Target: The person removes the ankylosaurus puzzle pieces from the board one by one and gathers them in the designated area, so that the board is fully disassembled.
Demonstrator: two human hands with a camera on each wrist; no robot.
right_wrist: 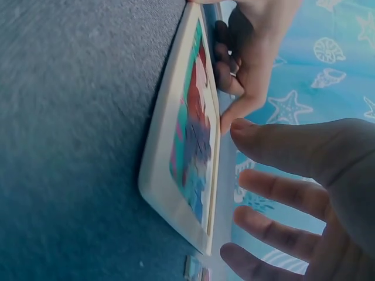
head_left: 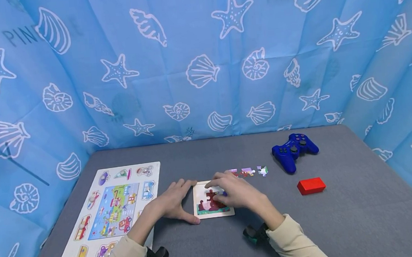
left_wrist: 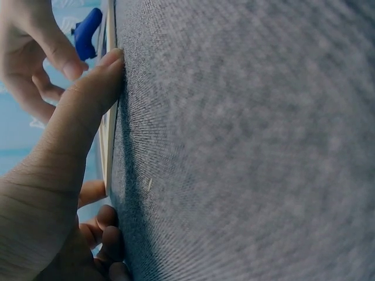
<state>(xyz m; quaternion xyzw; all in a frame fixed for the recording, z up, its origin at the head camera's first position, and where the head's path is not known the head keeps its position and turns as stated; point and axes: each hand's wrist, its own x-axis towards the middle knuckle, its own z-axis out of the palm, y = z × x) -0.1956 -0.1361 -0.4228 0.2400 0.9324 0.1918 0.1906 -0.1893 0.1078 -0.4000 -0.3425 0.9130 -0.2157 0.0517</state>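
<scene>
A small square jigsaw puzzle (head_left: 214, 215) in a pale wooden frame lies flat, partly filled with dark red, pink and green pieces; bare pale backing shows toward its upper left. My left hand (head_left: 173, 201) grips the frame's left side, with the thumb at the near corner and a fingertip at the far corner. Over the puzzle's right half hovers my right hand (head_left: 234, 191). In the right wrist view its thumb (right_wrist: 275, 143) and fingers are spread, with nothing between them. This hand partly covers the puzzle in the head view.
Several loose jigsaw pieces (head_left: 247, 172) lie just behind the right hand. Farther right are a blue game controller (head_left: 295, 149) and a red block (head_left: 311, 186). A large white peg board (head_left: 91, 254) with vehicle pictures lies left, partly under the left forearm. A blue curtain (head_left: 204, 104) hangs behind.
</scene>
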